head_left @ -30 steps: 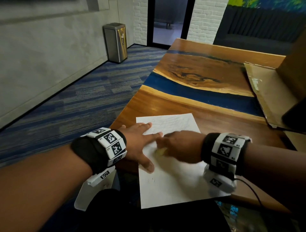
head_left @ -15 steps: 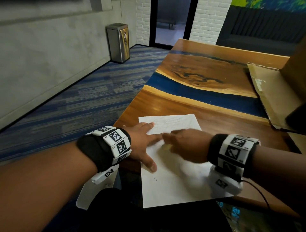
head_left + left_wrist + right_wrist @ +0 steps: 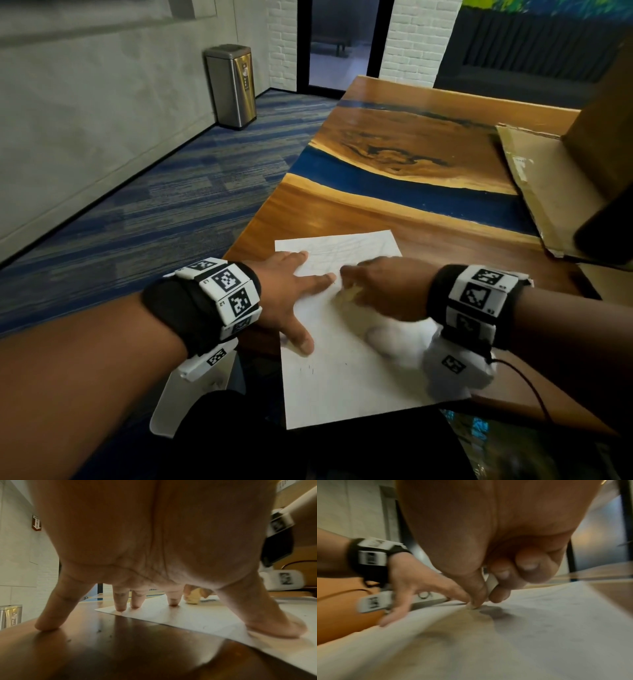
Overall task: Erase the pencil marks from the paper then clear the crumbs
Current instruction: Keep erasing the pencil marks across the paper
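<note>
Between the thumb and curled fingers (image 3: 502,574) of the right hand (image 3: 387,291), a small pale yellow block eraser (image 3: 193,597) is pinched, and its lower end touches the white sheet of paper (image 3: 342,377) a little past the sheet's middle, toward its far edge. The left hand (image 3: 284,294) lies flat and spread just to the left of the eraser; its thumb and most fingertips press on the paper, while the little finger stands on the brown wooden table with a blue stripe (image 3: 308,212) beside the paper's left edge.

Faint pencil marks (image 3: 342,248) remain near the far edge of the paper, and a few short ones (image 3: 310,368) lie near its lower left part, so the erasing seems not finished. To do this step well, the person should probably rub with short strokes going away from the holding hand, so that the sheet stays stretched and does not wrinkle. The pressure should be moderate, because thin paper can tear. The holding hand is best kept close to the eraser. Crumbs on the paper are too small to tell.
</note>
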